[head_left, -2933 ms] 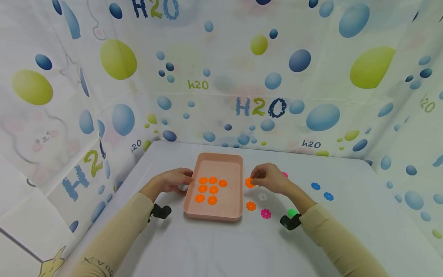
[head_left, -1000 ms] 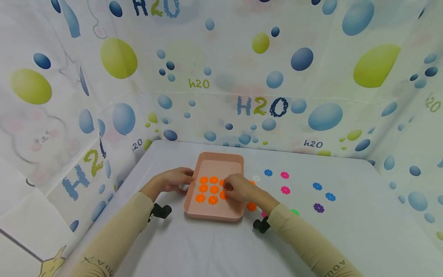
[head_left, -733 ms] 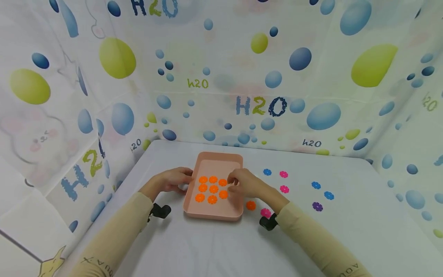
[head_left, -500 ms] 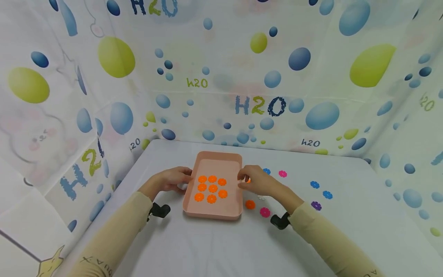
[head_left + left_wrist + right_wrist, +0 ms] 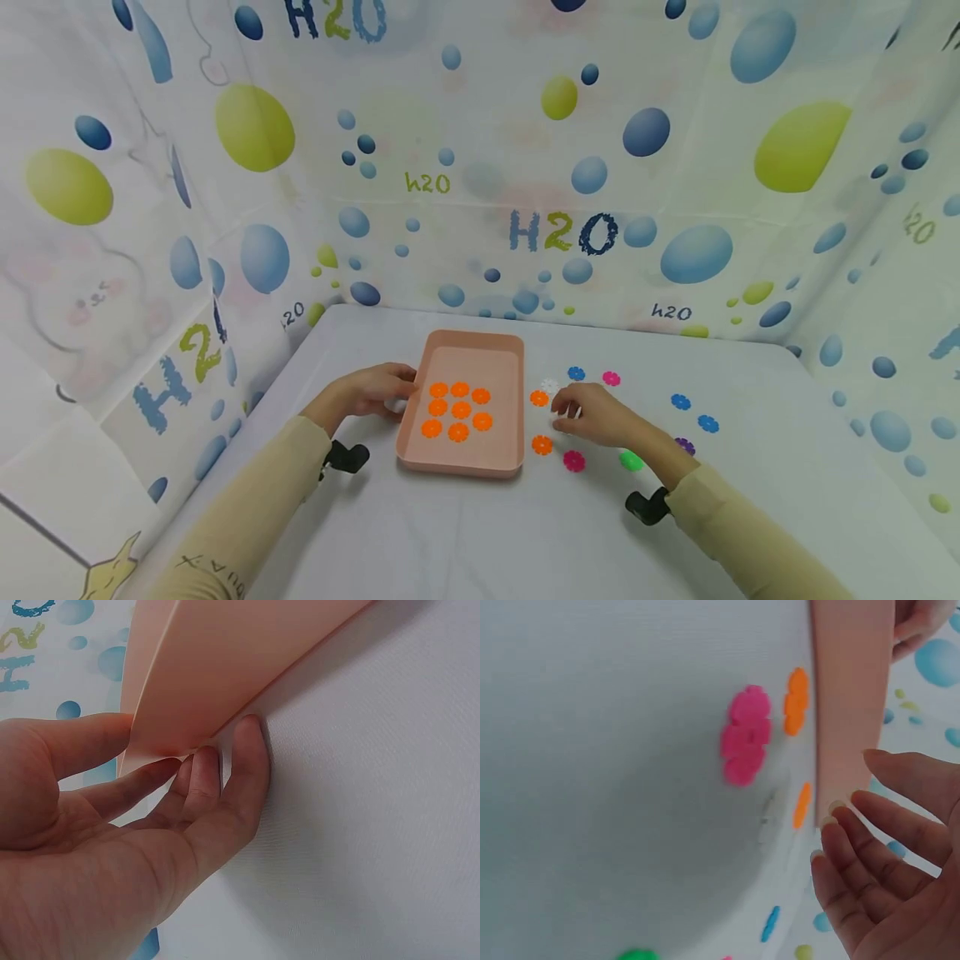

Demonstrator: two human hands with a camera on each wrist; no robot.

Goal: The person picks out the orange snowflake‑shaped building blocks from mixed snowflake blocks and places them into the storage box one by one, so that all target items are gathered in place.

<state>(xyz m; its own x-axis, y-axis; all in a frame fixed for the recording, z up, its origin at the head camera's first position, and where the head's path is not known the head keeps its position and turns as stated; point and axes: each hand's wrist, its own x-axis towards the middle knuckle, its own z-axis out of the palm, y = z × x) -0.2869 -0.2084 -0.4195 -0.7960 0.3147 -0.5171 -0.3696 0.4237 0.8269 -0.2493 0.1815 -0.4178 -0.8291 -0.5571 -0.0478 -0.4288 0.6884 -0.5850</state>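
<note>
A pale pink tray (image 5: pixel 471 454) stands left of centre on the white-covered table. Several orange flower-shaped plastic discs (image 5: pixel 461 409) lie flat in it, in rough rows. My left hand (image 5: pixel 371 390) holds the tray's left side, the thumb at the rim and fingertips against the outer wall in the left wrist view. To the tray's right my right hand (image 5: pixel 596 415) hovers over the table with loosely bent fingers (image 5: pixel 855 847) and nothing between them. Just left of it are two more orange discs, one at the upper left (image 5: pixel 539 398) and one nearer me (image 5: pixel 542 445).
Other discs lie scattered to the right: pink (image 5: pixel 574 461), green (image 5: pixel 632 460), blue (image 5: pixel 680 402), purple (image 5: pixel 684 447) partly behind the forearm, and white (image 5: pixel 550 386) beyond my right hand. A patterned curtain (image 5: pixel 480 167) hangs behind the table's far edge.
My right hand carried an orange disc into the tray's right column, let it go and moved back right past the tray wall. The left hand has stayed on the tray.
</note>
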